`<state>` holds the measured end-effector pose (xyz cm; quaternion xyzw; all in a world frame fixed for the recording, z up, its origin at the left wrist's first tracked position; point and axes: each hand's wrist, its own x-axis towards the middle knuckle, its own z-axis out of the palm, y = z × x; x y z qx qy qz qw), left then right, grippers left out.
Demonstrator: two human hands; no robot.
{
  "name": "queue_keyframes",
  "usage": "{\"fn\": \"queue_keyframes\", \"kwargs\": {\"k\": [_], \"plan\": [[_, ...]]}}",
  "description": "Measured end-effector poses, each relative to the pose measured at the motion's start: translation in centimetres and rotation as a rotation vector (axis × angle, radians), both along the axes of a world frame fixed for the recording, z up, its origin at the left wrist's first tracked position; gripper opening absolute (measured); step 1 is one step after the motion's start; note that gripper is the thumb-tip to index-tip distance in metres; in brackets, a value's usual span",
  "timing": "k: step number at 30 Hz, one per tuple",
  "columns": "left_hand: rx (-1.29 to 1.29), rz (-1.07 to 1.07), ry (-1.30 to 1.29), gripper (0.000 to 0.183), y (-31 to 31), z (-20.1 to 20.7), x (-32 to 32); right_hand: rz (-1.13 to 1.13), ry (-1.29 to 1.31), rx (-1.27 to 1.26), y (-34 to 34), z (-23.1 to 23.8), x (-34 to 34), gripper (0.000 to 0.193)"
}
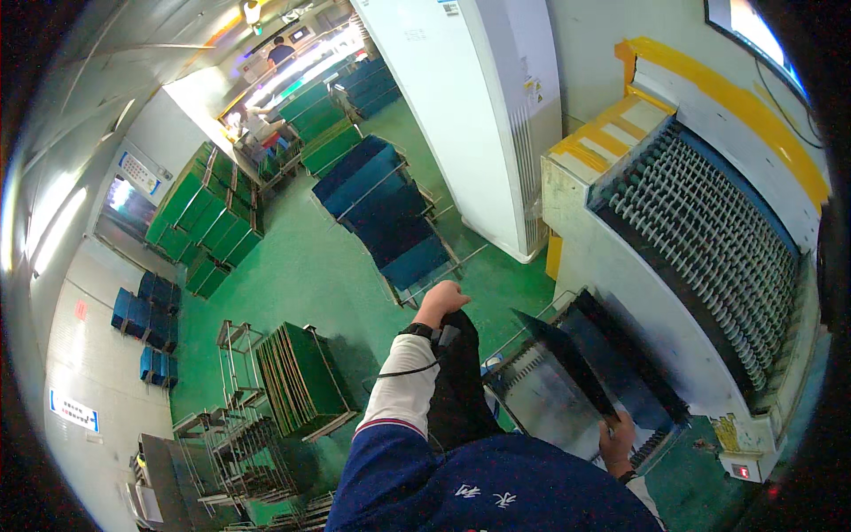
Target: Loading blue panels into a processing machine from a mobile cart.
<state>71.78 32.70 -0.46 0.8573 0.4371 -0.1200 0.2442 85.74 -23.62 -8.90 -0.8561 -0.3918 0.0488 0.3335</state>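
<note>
My right hand [618, 441] grips the near lower corner of a thin dark panel [566, 362], which leans at a slant over a slotted rack [523, 377] with toothed sides. Another dark panel [612, 348] stands in the rack, close against the machine. In front of my body, my left hand [443, 303] is closed above my black-trousered leg [458, 368], its fingers curled downward. Whatever those fingers may hold is hidden. A thin dark cord crosses my left sleeve [401, 377].
A machine with a bed of rollers [709, 248] stands at the right, beside a tall white cabinet [461, 106]. Blue panels in a rack [377, 199] stand ahead. Green panels [301, 377] and metal racks [244, 452] fill the left, with stacked green panels [206, 208] farther off. Another person [281, 53] is far away.
</note>
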Motion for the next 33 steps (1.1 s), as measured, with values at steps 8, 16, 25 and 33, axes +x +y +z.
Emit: {"fn": "queue_keyframes", "kwargs": {"k": [8, 16, 25, 33], "plan": [[0.033, -0.026, 0.011, 0.041, 0.4, -0.9, -0.1, -0.051, 0.065, 0.038, 0.3, 1.0, -0.4, 0.023], [0.044, -0.058, 0.0, 0.04, 0.8, -1.4, 0.4, -0.037, 0.245, 0.086, 1.0, 4.7, 0.0, 0.041], [0.077, -0.064, -0.01, 0.039, 1.1, -2.0, 0.7, 0.002, 0.143, -0.127, -1.0, -0.1, 0.3, 0.041], [0.098, -0.037, -0.035, 0.041, 0.7, -1.6, -0.2, -0.04, 0.071, 0.029, -0.3, -0.2, 0.6, 0.031]]}}
